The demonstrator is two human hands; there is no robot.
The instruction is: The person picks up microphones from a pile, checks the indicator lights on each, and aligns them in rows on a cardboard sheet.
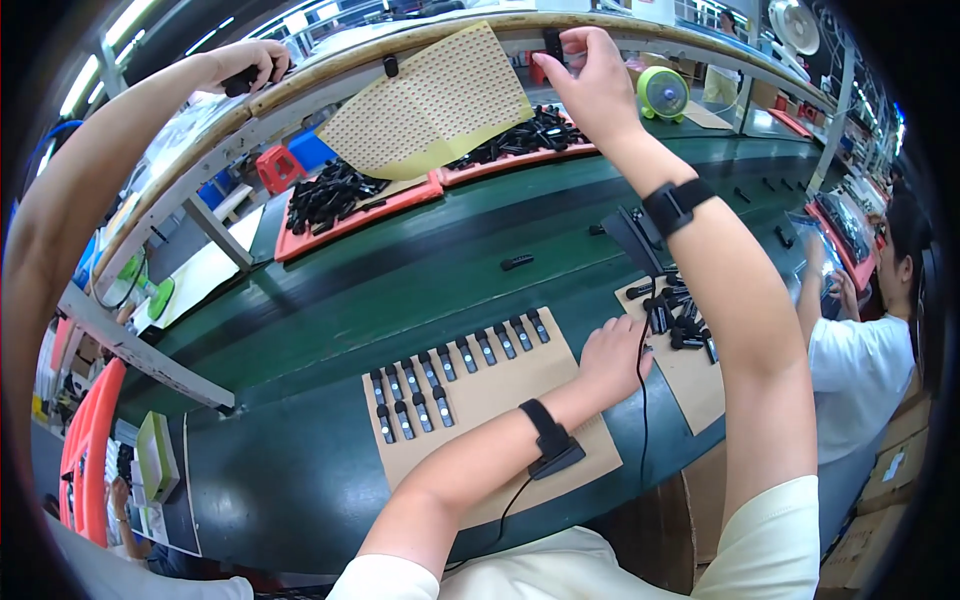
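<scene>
My left hand [612, 358] lies at the left edge of a pile of small black microphone-like pieces [684, 318]. Its fingers curl downward, and what they hold is hidden. My right hand [598, 88] is raised to the wooden shelf edge, with thumb and fingers about a small black piece [553, 43]. Just left of it hangs a yellow sheet [425, 105] with rows of small marks, near a black clip [391, 66]. On the cardboard sheet [500, 420] below, several black pieces [466, 355] with grey fronts and rounded heads lie in two neat rows.
Red trays [437, 188] heaped with black parts stand beneath the shelf [690, 40]. A single black piece [517, 263] lies on the green bench [450, 230]. Another person's arm [110, 150] reaches up at left. A co-worker [860, 350] sits at right. A green fan [664, 93] stands behind.
</scene>
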